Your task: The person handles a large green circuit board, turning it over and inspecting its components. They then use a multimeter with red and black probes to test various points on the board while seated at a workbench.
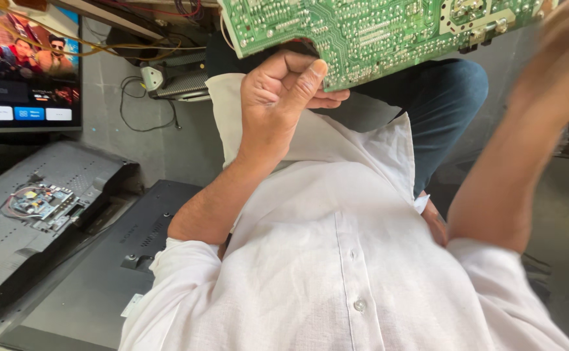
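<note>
A large green circuit board (375,29), solder side towards me, is held up across the top of the view above my lap. My left hand (278,91) grips its lower edge, thumb pressed on the board and fingers curled beneath. My right hand (567,29) is raised at the board's right end. It is blurred, and its grip on the board is not visible. My white shirt (336,260) fills the lower middle, with my blue trousers (447,97) beyond it.
A lit television screen (24,65) stands at the upper left. Below it a grey television back (11,221) lies open with a small circuit board (40,203) and wires. A dark flat panel (102,273) lies beside my left arm. Cables and a white plug (151,77) sit behind.
</note>
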